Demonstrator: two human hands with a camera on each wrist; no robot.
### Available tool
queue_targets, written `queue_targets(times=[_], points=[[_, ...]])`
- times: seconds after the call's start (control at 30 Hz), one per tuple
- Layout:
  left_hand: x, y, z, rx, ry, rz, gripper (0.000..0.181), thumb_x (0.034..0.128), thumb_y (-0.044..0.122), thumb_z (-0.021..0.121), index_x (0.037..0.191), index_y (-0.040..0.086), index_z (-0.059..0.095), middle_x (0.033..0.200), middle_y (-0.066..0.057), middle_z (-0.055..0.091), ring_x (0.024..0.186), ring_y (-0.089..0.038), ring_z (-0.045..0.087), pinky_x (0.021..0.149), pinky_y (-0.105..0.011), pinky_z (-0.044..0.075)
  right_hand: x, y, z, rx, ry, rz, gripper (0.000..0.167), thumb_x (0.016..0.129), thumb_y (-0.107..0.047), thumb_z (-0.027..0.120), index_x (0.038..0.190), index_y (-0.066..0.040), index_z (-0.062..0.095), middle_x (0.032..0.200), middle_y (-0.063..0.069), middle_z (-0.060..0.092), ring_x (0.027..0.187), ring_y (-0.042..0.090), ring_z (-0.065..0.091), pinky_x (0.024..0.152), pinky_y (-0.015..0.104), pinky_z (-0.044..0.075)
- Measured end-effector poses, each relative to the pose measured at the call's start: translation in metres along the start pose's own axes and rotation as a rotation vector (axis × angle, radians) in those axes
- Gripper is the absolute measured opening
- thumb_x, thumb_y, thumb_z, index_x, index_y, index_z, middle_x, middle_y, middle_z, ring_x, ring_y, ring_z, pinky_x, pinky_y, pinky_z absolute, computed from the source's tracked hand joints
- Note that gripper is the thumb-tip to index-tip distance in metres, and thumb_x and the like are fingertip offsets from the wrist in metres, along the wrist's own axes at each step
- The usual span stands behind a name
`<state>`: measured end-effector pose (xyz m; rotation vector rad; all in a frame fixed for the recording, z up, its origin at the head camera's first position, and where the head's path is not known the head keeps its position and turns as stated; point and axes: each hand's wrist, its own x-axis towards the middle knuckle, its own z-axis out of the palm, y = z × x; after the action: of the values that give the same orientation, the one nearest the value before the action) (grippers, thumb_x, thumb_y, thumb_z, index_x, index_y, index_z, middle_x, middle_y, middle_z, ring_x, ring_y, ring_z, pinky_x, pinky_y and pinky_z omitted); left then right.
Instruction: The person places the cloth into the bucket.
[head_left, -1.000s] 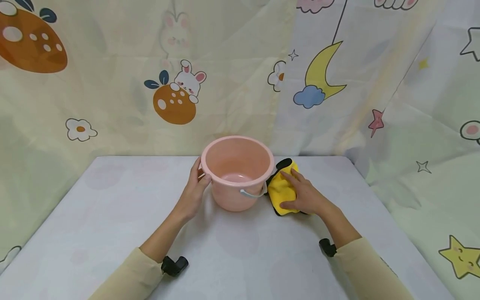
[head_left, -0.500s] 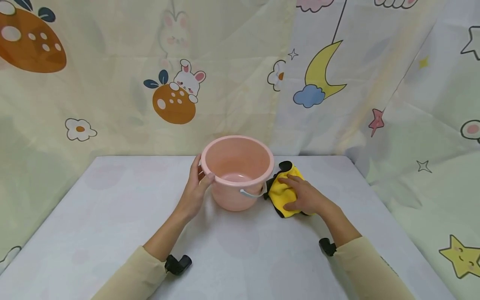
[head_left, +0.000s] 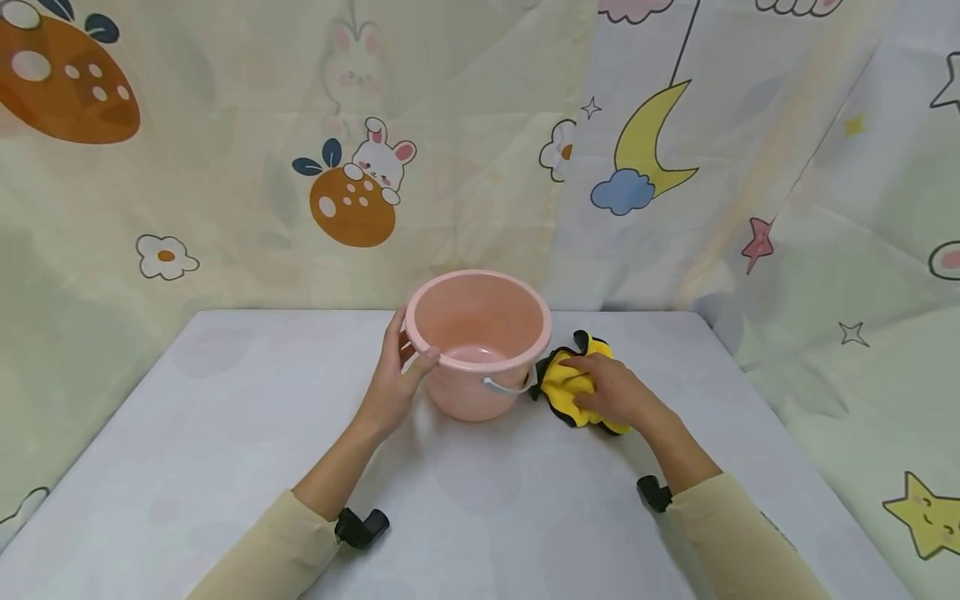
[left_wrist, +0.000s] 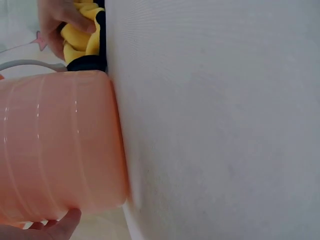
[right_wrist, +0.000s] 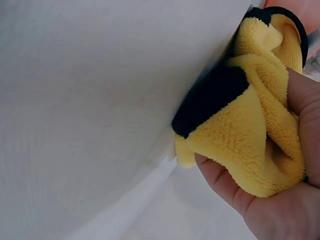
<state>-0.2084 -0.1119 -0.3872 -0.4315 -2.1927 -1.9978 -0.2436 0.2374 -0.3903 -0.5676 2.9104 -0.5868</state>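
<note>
A pink plastic bucket (head_left: 472, 392) with a pale handle stands upright at the far middle of the table. My left hand (head_left: 392, 387) holds it by the left side, with the thumb near the rim and the fingers around the wall. To the right of the bucket, a yellow fleecy cloth with black edging (head_left: 566, 387) lies bunched on the table. My right hand (head_left: 618, 392) grips this cloth from above. In the right wrist view the cloth (right_wrist: 235, 140) folds up between the thumb and fingers. The bucket wall (left_wrist: 60, 145) fills the left of the left wrist view.
The white-covered table (head_left: 480, 517) ends just behind the bucket. A curtain (head_left: 465, 150) printed with cartoon figures hangs behind it and along the sides. Black wrist mounts (head_left: 362, 528) sit by both sleeves.
The right fingers have drawn together, and the cloth has crumpled from spread to bunched beneath them. The left thumb has slid slightly right along the bucket's rim; the bucket stays in place.
</note>
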Motion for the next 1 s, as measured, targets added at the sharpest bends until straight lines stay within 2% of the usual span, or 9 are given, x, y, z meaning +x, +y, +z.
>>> queue_targets(times=[0.3, 0.5, 0.77, 1.0], points=[[-0.002, -0.001, 0.002, 0.001, -0.002, -0.007, 0.085, 0.0999, 0.03, 0.059, 0.166, 0.019, 0.007, 0.163, -0.016, 0.028, 0.148, -0.04, 0.037, 0.114, -0.054, 0.041, -0.006, 0.001, 0.005, 0.001, 0.06, -0.012, 0.052, 0.092, -0.006, 0.069, 0.143, -0.004, 0.058, 0.14, 0.024, 0.058, 0.124, 0.043, 0.057, 0.101, 0.061, 0.047], [-0.002, -0.003, 0.002, 0.01, 0.012, 0.025, 0.084, 0.0998, 0.032, 0.058, 0.166, 0.021, 0.008, 0.164, -0.013, 0.027, 0.147, -0.04, 0.038, 0.112, -0.054, 0.042, -0.008, -0.001, 0.002, 0.031, 0.128, -0.053, 0.049, 0.092, -0.005, 0.068, 0.141, -0.003, 0.059, 0.136, 0.024, 0.062, 0.115, 0.039, 0.06, 0.094, 0.058, 0.05], [-0.003, -0.007, 0.005, 0.028, 0.026, 0.037, 0.082, 0.101, 0.033, 0.055, 0.166, 0.023, 0.007, 0.167, -0.011, 0.023, 0.147, -0.043, 0.036, 0.112, -0.056, 0.042, -0.008, -0.001, -0.003, 0.063, 0.203, -0.035, 0.049, 0.092, -0.004, 0.067, 0.141, -0.004, 0.06, 0.126, 0.024, 0.064, 0.09, 0.029, 0.057, 0.075, 0.043, 0.048], [-0.002, -0.003, 0.008, 0.044, 0.043, 0.03, 0.082, 0.1005, 0.035, 0.055, 0.166, 0.025, 0.007, 0.166, -0.012, 0.024, 0.147, -0.043, 0.036, 0.113, -0.057, 0.042, -0.01, -0.001, -0.01, 0.082, 0.331, -0.015, 0.05, 0.094, -0.008, 0.068, 0.143, -0.003, 0.058, 0.127, 0.026, 0.063, 0.09, 0.032, 0.058, 0.073, 0.042, 0.047]])
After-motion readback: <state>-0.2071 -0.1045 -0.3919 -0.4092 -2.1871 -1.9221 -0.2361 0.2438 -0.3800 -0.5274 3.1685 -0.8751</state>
